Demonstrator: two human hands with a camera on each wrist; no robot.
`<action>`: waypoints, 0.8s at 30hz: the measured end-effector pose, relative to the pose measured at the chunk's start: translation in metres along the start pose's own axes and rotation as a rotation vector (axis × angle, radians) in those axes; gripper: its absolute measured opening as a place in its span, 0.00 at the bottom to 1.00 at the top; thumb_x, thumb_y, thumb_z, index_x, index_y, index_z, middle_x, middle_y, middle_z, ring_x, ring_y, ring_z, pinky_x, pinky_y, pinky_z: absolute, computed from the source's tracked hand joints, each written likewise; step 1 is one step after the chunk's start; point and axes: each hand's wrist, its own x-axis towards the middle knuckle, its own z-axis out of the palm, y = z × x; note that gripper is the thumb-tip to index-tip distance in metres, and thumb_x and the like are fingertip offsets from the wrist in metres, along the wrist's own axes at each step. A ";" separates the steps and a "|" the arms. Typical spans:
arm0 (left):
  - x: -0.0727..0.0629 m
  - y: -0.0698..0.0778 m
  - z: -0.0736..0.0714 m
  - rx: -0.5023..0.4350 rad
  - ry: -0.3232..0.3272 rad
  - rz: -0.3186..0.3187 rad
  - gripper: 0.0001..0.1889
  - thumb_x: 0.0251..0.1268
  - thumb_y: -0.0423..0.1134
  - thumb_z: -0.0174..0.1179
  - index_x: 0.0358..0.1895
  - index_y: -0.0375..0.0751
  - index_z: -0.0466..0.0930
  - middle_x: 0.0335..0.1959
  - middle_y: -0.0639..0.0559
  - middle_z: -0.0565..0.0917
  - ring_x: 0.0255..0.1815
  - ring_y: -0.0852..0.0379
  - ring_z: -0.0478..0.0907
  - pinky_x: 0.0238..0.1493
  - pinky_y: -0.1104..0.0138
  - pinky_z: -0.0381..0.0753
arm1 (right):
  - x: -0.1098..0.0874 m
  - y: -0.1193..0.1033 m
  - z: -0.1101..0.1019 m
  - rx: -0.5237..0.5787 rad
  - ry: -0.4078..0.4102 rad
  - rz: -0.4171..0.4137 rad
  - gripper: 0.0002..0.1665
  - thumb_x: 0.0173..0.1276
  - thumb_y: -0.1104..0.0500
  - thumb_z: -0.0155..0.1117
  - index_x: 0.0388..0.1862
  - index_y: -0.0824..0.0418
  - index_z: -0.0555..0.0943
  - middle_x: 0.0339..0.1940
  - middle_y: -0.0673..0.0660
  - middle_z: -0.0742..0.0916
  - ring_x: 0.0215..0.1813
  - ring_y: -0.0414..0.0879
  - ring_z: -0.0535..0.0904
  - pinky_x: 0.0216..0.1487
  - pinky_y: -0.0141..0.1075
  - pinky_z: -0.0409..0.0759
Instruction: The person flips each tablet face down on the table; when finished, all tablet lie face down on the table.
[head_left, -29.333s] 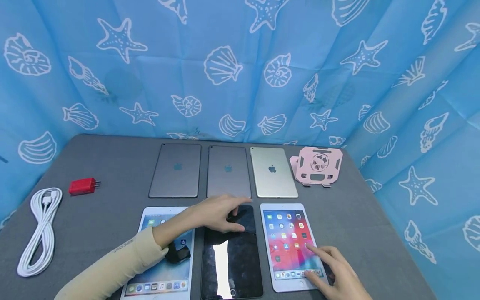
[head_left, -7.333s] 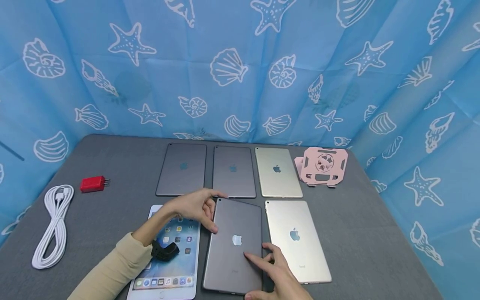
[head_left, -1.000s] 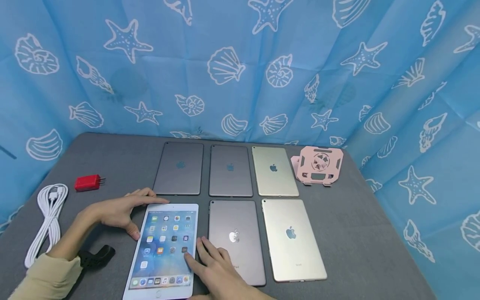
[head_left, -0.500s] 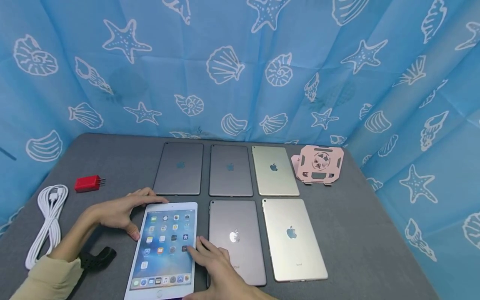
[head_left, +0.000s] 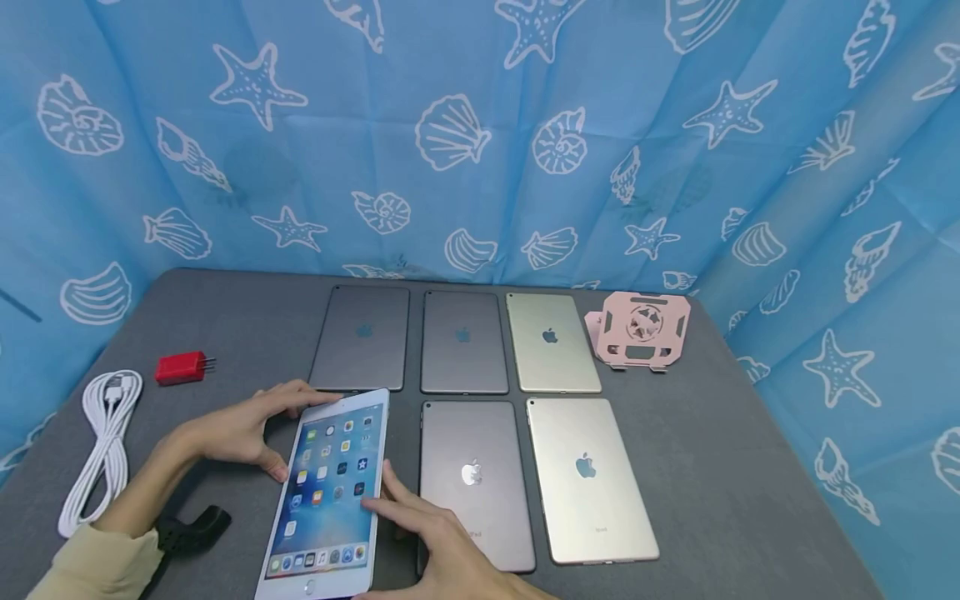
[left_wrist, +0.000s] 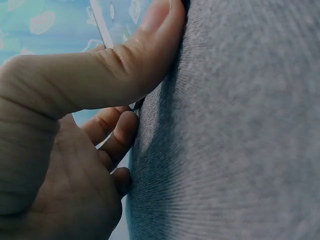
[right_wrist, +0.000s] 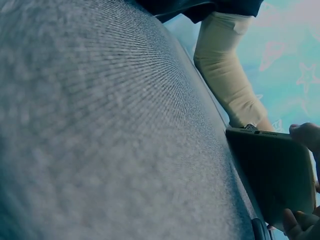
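Note:
A white-framed tablet (head_left: 326, 479) with its screen lit is tilted at the front left, its right edge raised off the grey table. My left hand (head_left: 240, 429) spans its upper left corner, thumb at the left edge and fingers at the top edge. Along the raised right side, my right hand (head_left: 446, 537) grips it, with a fingertip over the screen. The right wrist view shows the dark-looking underside of the tablet (right_wrist: 272, 175) clear of the cloth. In the left wrist view, the thumb of my left hand (left_wrist: 75, 150) lies close to the cloth.
Beside it lie a grey tablet (head_left: 476, 500) and a silver tablet (head_left: 592, 500), backs up. Behind are two grey tablets (head_left: 360, 342) (head_left: 465, 354) and a gold one (head_left: 555, 358). Left: red charger (head_left: 180, 368), white cable (head_left: 105, 458). Back right: pink stand (head_left: 643, 329).
Over the last second the white tablet's right edge has risen as my right hand lifts it. Earlier, the middle and right front tablets went from screen up to back up.

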 end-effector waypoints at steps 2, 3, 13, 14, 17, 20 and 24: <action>0.000 0.003 0.000 0.013 0.001 -0.003 0.55 0.39 0.54 0.83 0.77 0.63 0.64 0.57 0.58 0.73 0.49 0.62 0.64 0.52 0.46 0.65 | -0.001 -0.001 -0.001 0.002 0.002 0.002 0.48 0.63 0.57 0.78 0.79 0.47 0.66 0.87 0.52 0.49 0.84 0.59 0.56 0.76 0.43 0.70; 0.000 0.004 0.001 0.018 0.003 -0.004 0.55 0.39 0.55 0.83 0.77 0.63 0.64 0.57 0.57 0.73 0.49 0.62 0.64 0.51 0.47 0.65 | -0.001 -0.002 -0.001 0.017 0.002 0.013 0.46 0.63 0.57 0.78 0.78 0.46 0.67 0.87 0.51 0.49 0.85 0.58 0.56 0.77 0.43 0.69; 0.007 0.016 0.004 -0.009 -0.009 -0.054 0.56 0.41 0.58 0.81 0.79 0.58 0.62 0.60 0.47 0.74 0.48 0.53 0.69 0.47 0.56 0.70 | 0.001 -0.006 -0.009 -0.062 0.066 -0.108 0.38 0.60 0.57 0.80 0.69 0.49 0.75 0.86 0.55 0.53 0.81 0.59 0.64 0.75 0.46 0.70; 0.008 0.017 0.005 -0.012 -0.011 -0.061 0.57 0.41 0.59 0.81 0.79 0.57 0.62 0.60 0.46 0.73 0.48 0.53 0.69 0.47 0.57 0.70 | 0.001 -0.005 -0.009 -0.050 0.069 -0.110 0.37 0.60 0.57 0.80 0.68 0.49 0.75 0.86 0.55 0.53 0.81 0.59 0.65 0.74 0.45 0.71; 0.011 0.022 0.007 -0.004 -0.005 -0.081 0.57 0.41 0.59 0.81 0.80 0.56 0.62 0.61 0.44 0.74 0.47 0.54 0.69 0.45 0.60 0.71 | 0.001 -0.007 -0.011 -0.024 0.073 -0.114 0.34 0.61 0.57 0.79 0.66 0.50 0.77 0.86 0.56 0.53 0.80 0.60 0.65 0.73 0.42 0.72; 0.015 0.027 0.009 0.006 0.000 -0.089 0.58 0.42 0.58 0.81 0.80 0.55 0.61 0.63 0.41 0.74 0.46 0.56 0.70 0.44 0.62 0.71 | 0.001 -0.010 -0.013 -0.006 0.075 -0.118 0.32 0.62 0.57 0.78 0.65 0.51 0.77 0.86 0.57 0.53 0.81 0.61 0.65 0.73 0.41 0.73; 0.020 0.033 0.013 0.026 0.015 -0.068 0.58 0.44 0.58 0.80 0.81 0.54 0.59 0.65 0.39 0.74 0.44 0.58 0.69 0.43 0.65 0.70 | 0.000 -0.013 -0.017 -0.065 0.101 -0.164 0.31 0.62 0.55 0.78 0.63 0.51 0.78 0.86 0.60 0.55 0.80 0.61 0.66 0.71 0.43 0.76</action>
